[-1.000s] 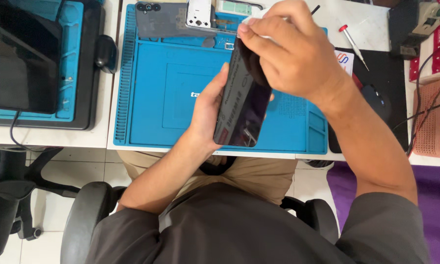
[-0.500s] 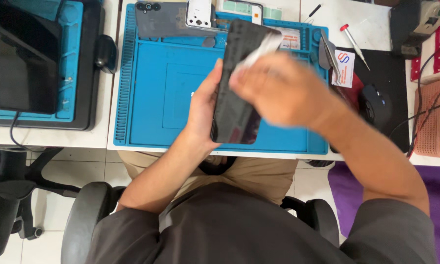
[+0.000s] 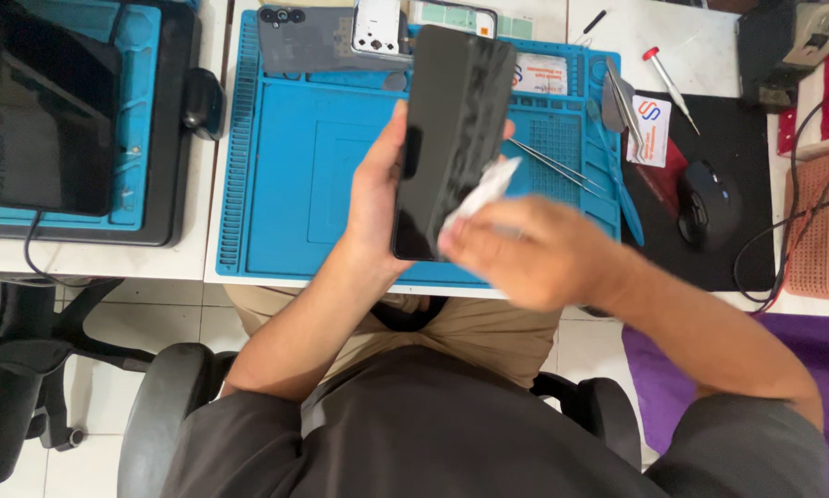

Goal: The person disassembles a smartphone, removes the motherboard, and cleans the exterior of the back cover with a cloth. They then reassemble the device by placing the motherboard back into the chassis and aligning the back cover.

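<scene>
Left hand [image 3: 378, 198] grips a glossy black phone [image 3: 451, 138].
Right hand [image 3: 525, 254] pinches a small white wipe [image 3: 482, 192] on its smooth glass, above the blue rubber mat [image 3: 295, 184].

Right hand [image 3: 534, 254] motion-blurred, fingers indistinct; covers phone [image 3: 451, 138] lower corner. White wipe [image 3: 481, 194] smeared, kind unclear.

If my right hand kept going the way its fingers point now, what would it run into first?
Probably the dark phone. The right hand points up and left, pinching a white wipe that seems already against the screen; the hand is blurred, so contact is uncertain. The left hand holds the phone.
</scene>
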A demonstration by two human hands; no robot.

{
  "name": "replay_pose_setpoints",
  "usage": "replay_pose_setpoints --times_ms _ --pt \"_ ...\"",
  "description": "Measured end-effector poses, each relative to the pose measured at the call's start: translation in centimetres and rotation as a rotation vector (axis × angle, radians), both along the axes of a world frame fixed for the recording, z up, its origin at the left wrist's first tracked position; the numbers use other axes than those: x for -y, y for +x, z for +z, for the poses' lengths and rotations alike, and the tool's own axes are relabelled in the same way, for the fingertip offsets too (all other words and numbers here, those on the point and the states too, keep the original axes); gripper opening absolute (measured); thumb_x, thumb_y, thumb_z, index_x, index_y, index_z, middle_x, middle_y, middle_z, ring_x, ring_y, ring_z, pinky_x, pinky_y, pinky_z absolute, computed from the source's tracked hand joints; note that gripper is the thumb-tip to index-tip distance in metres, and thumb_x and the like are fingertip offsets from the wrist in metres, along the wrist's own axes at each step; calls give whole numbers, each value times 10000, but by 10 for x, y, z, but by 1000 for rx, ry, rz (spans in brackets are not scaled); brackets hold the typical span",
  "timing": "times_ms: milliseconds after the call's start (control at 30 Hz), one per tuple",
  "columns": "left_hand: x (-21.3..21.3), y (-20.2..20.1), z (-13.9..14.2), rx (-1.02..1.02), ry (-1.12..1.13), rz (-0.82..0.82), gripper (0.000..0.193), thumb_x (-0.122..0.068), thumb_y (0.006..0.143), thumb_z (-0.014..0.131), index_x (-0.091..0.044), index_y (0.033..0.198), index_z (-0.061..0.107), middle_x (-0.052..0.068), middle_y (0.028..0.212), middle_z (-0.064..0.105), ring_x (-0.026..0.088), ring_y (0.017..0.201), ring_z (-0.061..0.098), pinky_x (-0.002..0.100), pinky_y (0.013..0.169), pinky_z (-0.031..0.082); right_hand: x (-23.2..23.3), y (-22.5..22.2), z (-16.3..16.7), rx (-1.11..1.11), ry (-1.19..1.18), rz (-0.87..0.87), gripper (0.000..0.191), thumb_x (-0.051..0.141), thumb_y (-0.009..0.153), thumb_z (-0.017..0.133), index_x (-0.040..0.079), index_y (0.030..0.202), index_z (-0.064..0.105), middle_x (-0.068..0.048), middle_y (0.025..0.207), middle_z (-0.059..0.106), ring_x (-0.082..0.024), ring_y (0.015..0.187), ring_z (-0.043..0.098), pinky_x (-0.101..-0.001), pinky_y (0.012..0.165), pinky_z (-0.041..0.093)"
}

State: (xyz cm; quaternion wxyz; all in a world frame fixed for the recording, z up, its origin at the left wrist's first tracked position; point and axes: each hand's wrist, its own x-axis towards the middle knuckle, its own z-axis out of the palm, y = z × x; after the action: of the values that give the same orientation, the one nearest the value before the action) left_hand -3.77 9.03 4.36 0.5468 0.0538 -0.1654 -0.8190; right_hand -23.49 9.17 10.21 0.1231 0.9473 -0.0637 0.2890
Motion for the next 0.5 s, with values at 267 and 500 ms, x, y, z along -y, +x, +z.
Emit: replay_pose_setpoints --times_ms 267,500 --pt "-7 -10 1 -15 -58 -129 682 -539 1135 356 10 1507 518 203 1415 634 270 1175 682 409 923 595 61 -18 45 38 -184 -264 269 -121 821 817 -40 1078 816 -76 1090 701 -288 1026 640 -299 858 586" --pt "0 -3 8 27 0 -1 668 -505 1134 357 30 1509 500 240 1392 632 304 1139 680 409 995 592 -10 0 12 35 40 -15 151 40 911 874 4 1032 790 -32 1063 695 -209 1008 653 -315 778 559"
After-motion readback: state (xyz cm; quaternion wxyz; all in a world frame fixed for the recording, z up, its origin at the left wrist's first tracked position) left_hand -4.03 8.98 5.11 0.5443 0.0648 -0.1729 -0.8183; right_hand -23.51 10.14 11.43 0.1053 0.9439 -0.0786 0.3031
